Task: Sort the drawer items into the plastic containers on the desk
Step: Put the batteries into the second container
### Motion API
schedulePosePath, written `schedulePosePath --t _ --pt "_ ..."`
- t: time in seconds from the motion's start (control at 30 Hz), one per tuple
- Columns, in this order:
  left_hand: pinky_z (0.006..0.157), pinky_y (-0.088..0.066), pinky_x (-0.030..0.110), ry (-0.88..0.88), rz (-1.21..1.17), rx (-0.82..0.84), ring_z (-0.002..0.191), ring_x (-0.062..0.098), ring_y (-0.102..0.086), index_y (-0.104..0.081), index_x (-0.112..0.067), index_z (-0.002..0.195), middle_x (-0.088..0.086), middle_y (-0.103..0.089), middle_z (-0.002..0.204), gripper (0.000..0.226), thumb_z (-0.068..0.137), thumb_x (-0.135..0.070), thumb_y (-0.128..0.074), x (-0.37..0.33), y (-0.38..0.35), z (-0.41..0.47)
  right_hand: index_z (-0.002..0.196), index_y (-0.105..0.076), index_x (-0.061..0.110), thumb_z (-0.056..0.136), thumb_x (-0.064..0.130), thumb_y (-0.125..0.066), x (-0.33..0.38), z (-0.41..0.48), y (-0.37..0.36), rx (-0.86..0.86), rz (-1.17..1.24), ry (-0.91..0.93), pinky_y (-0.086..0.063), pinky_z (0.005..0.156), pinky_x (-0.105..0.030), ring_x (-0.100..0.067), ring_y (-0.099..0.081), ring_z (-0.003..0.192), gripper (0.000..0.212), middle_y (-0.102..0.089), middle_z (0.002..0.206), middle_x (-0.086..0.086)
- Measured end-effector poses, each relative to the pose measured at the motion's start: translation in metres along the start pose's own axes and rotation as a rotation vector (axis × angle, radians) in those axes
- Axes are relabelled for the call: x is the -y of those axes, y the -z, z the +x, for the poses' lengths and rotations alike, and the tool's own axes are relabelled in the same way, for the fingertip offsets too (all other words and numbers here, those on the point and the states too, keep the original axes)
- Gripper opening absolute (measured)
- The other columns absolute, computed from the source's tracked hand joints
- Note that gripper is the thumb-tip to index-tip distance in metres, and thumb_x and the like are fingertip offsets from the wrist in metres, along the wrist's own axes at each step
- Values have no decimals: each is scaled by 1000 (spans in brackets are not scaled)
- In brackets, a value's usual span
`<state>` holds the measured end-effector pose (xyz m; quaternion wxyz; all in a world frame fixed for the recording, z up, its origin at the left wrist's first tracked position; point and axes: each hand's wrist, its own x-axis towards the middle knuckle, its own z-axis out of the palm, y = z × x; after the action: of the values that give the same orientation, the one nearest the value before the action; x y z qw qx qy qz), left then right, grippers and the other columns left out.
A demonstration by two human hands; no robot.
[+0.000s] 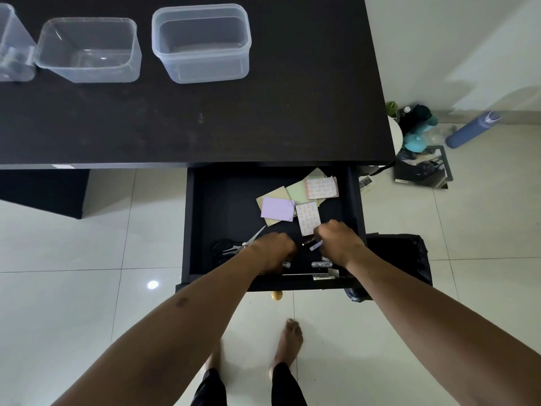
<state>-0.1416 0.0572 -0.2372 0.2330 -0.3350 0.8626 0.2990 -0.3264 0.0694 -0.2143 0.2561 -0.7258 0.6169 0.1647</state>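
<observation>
The black drawer [193, 218] is pulled out under the dark desk [263, 118]. Both hands are inside its front part. My right hand [339, 240] has its fingers curled around a small battery [316, 245]. My left hand [273, 249] is curled, palm down, over another battery [286, 264] whose end shows below it; what it grips is hidden. A further battery [321, 264] lies near the drawer front. Scissors [237, 246] lie left of my left hand. Sticky notes [277, 209] and patterned sheets [308, 218] lie further back. Three clear plastic containers [202, 42] [89, 51] [13, 45] stand on the desk.
A black bag [401, 259] hangs right of the drawer. On the floor to the right lie a blue bottle [471, 130], teal items [415, 142] and a dark frame [421, 168]. Bare feet [288, 344] stand on white tiles below the drawer.
</observation>
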Motion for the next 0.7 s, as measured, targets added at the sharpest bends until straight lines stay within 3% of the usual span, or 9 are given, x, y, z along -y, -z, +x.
schedulePosePath --t 0.1,0.2,0.3,0.4,0.53,0.6,0.7 --pt "77 -50 37 0 6 -34 103 29 -61 -65 -14 110 9 -60 114 26 84 -11 -68 4 -3 -2 94 -69 13 84 2 -60 0 3 3 14 137 -54 -45 71 -32 -31 -60 94 18 -52 95 -7" --pt "72 -45 36 -2 18 -88 103 30 -60 -62 -16 110 9 -58 114 25 86 -11 -65 9 -4 -4 102 -76 14 85 4 -63 -5 9 4 65 255 -52 -54 81 -35 -29 -63 96 24 -63 108 -13" --pt "69 -44 34 -2 31 -115 104 28 -60 -63 -18 113 7 -58 114 27 87 -11 -64 11 -5 -5 109 -75 17 84 4 -63 -8 13 5 117 275 -70 -54 92 -38 -30 -62 103 31 -58 118 -14" --pt "73 -51 37 21 -15 -138 101 28 -60 -63 -19 106 6 -59 110 23 85 -8 -65 13 -6 -7 104 -71 17 82 2 -62 -7 13 5 140 271 -82 -52 82 -34 -28 -59 100 28 -53 113 -11" --pt "70 -48 32 97 -216 -201 89 23 -59 -63 -21 91 3 -63 102 21 80 -3 -66 17 -6 -8 105 -63 22 83 18 -66 -6 11 4 85 314 -70 -52 77 -34 -24 -61 92 22 -59 107 -9" --pt "68 -50 30 146 -357 -237 86 20 -61 -61 -26 83 0 -66 96 25 77 -2 -65 20 -8 -8 107 -62 18 87 20 -59 -5 8 3 20 347 -74 -55 81 -39 -24 -62 92 20 -60 106 -7" --pt "75 -57 32 184 -524 -304 83 18 -65 -67 -25 81 0 -70 90 23 75 -3 -67 24 -9 -9 94 -59 15 94 15 -44 -2 3 2 -106 368 -46 -54 72 -40 -24 -61 83 14 -62 94 -4"
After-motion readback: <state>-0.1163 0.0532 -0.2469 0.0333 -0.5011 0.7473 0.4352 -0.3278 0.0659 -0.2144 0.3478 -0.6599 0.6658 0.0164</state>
